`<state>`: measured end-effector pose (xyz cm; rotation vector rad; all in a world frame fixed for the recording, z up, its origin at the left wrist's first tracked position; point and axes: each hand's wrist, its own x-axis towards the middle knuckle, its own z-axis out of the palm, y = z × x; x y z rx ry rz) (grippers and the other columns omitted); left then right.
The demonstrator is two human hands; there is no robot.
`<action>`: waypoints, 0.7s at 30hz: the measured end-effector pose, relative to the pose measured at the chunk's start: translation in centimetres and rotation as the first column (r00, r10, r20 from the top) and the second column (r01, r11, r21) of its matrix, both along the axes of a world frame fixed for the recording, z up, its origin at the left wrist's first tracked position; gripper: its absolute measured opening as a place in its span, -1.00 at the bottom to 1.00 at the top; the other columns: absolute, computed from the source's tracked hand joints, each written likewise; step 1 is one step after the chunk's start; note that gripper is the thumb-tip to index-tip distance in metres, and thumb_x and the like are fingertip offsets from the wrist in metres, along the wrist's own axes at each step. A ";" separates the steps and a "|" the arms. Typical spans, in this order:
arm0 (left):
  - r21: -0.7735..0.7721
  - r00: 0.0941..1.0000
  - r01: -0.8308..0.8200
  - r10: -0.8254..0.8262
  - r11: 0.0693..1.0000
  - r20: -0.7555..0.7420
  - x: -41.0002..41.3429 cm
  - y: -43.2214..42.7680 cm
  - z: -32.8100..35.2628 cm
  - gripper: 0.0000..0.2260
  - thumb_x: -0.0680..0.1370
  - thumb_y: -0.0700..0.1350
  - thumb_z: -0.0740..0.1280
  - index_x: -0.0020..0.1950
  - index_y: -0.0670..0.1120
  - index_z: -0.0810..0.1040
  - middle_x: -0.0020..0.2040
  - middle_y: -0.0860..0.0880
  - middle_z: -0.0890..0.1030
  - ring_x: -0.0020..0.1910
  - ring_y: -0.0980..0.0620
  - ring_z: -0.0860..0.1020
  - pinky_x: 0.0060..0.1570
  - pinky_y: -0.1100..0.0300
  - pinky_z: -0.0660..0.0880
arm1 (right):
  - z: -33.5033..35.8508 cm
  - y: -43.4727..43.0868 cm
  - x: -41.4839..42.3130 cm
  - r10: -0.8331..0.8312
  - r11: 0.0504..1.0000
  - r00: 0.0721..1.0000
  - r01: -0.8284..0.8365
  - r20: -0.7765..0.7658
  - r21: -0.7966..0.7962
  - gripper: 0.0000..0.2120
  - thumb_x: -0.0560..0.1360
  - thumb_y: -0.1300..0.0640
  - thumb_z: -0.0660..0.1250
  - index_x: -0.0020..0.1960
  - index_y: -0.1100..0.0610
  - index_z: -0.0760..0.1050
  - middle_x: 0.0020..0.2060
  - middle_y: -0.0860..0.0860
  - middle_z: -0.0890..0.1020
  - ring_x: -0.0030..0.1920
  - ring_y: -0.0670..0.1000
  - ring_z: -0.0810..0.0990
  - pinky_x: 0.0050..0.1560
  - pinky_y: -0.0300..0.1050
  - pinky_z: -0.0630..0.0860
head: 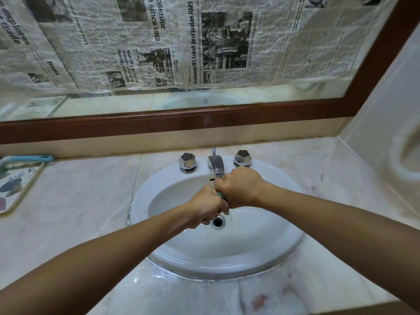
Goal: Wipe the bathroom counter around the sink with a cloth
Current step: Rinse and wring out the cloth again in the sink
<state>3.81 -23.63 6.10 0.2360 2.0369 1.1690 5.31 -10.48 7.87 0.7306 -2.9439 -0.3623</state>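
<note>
Both my hands are over the white oval sink [261, 253], just below the chrome faucet spout [216, 165]. My left hand [208, 206] and my right hand [241, 188] are clenched into fists around a twisted green cloth [220, 194]. Only a small strip of the cloth shows between the two fists. The drain [217, 222] lies right under my hands. The pale marble counter [86, 201] surrounds the sink and looks wet along the front rim.
Two faceted chrome tap handles [187, 162] [242, 157] flank the spout. A patterned tray with a blue handle [16, 180] lies at the counter's left edge. A wood-framed mirror covered with newspaper [204, 53] stands behind. A tiled wall [386, 133] closes the right side.
</note>
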 end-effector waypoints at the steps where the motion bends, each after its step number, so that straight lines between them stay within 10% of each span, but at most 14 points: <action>1: 0.014 1.000 -0.010 0.009 1.000 0.008 0.1 -0.1 0.0 -0.68 0.36 -0.41 0.29 -0.45 -0.12 0.25 -0.60 -0.03 0.22 -0.60 0.05 0.13 -0.49 0.29 0.06 | 0.1 -0.1 0.1 0.008 1.000 1.000 -0.008 -0.002 0.017 -0.70 0.27 -0.06 0.46 -0.17 0.16 0.54 -0.35 0.07 0.66 -0.40 0.18 0.62 -0.44 -0.28 0.01; 7: 0.009 0.999 0.040 -0.040 0.999 -0.014 0.0 -0.3 -0.1 -0.72 0.36 -0.39 0.32 -0.43 -0.14 0.29 -0.55 -0.06 0.26 -0.58 0.03 0.15 -0.50 0.27 0.07 | -0.7 0.0 0.6 -0.072 0.997 0.997 0.072 -0.023 -0.007 -0.58 -0.08 -0.11 0.56 -0.44 0.11 0.45 -0.64 -0.03 0.48 -0.71 0.07 0.41 -0.44 -0.39 0.03; 11: -0.060 0.968 0.146 -0.155 0.987 -0.195 0.0 0.4 0.2 -0.92 0.38 -0.29 0.37 -0.26 -0.25 0.48 -0.46 -0.12 0.42 -0.54 0.02 0.32 -0.55 0.22 0.23 | 0.3 0.1 2.2 -0.178 0.982 0.982 0.174 -0.064 -0.069 -0.62 0.15 -0.05 0.55 -0.22 0.16 0.53 -0.39 0.06 0.63 -0.46 0.13 0.60 -0.46 -0.20 0.24; 14: -0.381 0.696 0.249 -0.438 0.890 -0.568 -0.3 0.7 0.5 -0.83 0.40 -0.11 0.36 -0.05 -0.15 0.57 -0.19 -0.10 0.63 -0.25 -0.05 0.55 -0.33 0.06 0.51 | 0.9 -0.1 4.1 -0.422 0.895 0.905 0.425 0.056 -0.132 -0.76 0.39 0.10 0.36 0.03 0.13 0.46 -0.07 0.11 0.62 -0.13 0.20 0.59 -0.25 -0.10 0.29; 17: -0.496 0.415 0.288 -0.574 0.819 -0.706 -0.2 -0.2 -0.4 -0.81 0.47 -0.05 0.29 0.06 -0.02 0.44 0.02 -0.02 0.58 -0.01 -0.08 0.53 -0.20 0.10 0.41 | -0.4 -0.1 6.0 -0.610 0.729 0.768 0.640 0.194 -0.244 -0.82 0.39 0.13 0.32 -0.06 0.06 0.36 -0.16 0.08 0.55 -0.22 0.14 0.48 -0.30 -0.12 0.31; 21: -0.355 0.674 0.291 -0.453 0.889 -0.583 0.9 -1.5 -4.4 -0.52 0.47 -0.01 0.36 0.36 0.13 0.32 0.28 0.03 0.42 0.22 -0.03 0.41 0.18 0.04 0.41 | -3.0 0.6 8.3 -0.641 0.418 0.533 0.846 0.553 -0.331 -0.70 0.30 -0.01 0.50 -0.15 0.05 0.41 -0.23 0.01 0.54 -0.25 0.06 0.53 -0.38 -0.17 0.33</action>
